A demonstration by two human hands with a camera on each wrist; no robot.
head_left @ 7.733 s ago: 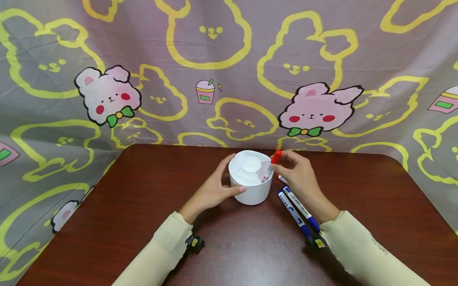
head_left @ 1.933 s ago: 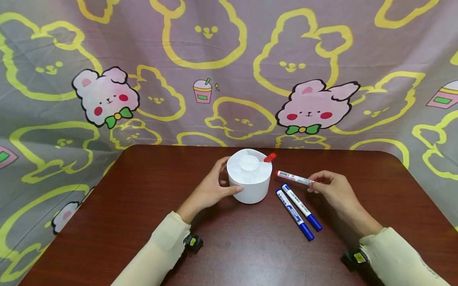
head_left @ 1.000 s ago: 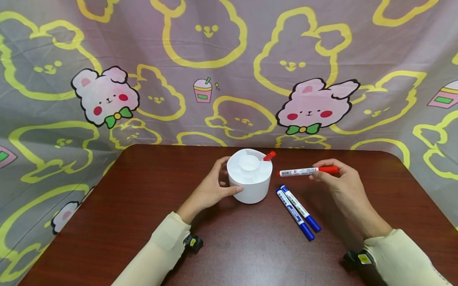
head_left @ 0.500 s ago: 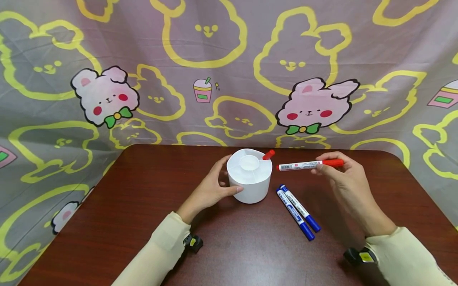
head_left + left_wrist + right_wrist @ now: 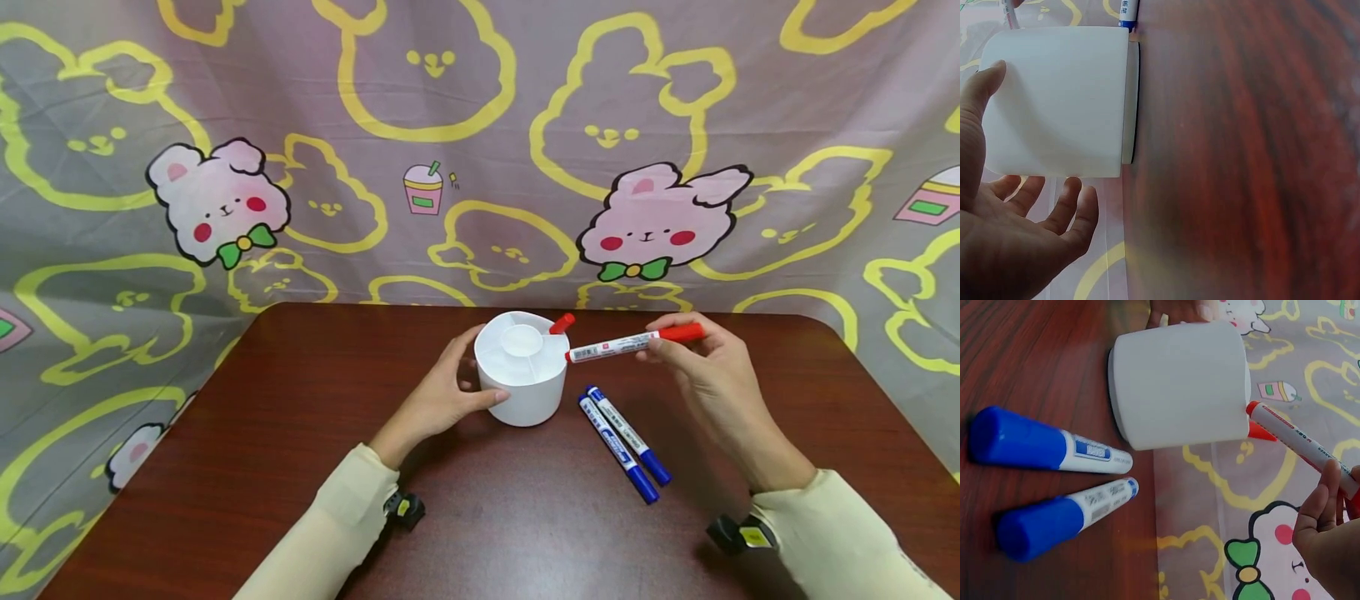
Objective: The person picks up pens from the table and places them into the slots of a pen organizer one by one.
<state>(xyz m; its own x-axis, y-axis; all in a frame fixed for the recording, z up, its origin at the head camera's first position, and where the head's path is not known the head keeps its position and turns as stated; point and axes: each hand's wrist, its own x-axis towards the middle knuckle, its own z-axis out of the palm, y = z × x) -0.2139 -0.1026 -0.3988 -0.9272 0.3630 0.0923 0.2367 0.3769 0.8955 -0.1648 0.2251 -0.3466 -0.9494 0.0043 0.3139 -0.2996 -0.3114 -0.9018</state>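
My left hand [image 5: 444, 398] holds a round white pen organizer [image 5: 522, 404] by its left side, thumb on the near wall and fingers round the back. The organizer is divided into compartments about a round middle one. From its right compartment sticks the red cap of a marker [image 5: 562, 324]; the rest is hidden inside. My right hand [image 5: 712, 371] pinches a white marker with a red cap [image 5: 615, 346] near the cap, above the table. That marker points left and slants slightly down, its red end right at the organizer's right rim. In the right wrist view the held marker [image 5: 1291, 434] overlaps the rim's edge.
Two blue-capped whiteboard markers [image 5: 618, 450] lie side by side on the dark red-brown table [image 5: 360, 367], right of the organizer, caps toward the near right. A curtain [image 5: 495, 175] with cartoon rabbits hangs behind the table's far edge.
Earlier the right hand put a red marker into the organizer. It then picked the second red marker off the table, raised it and brought it left to the rim. The left hand stays put.
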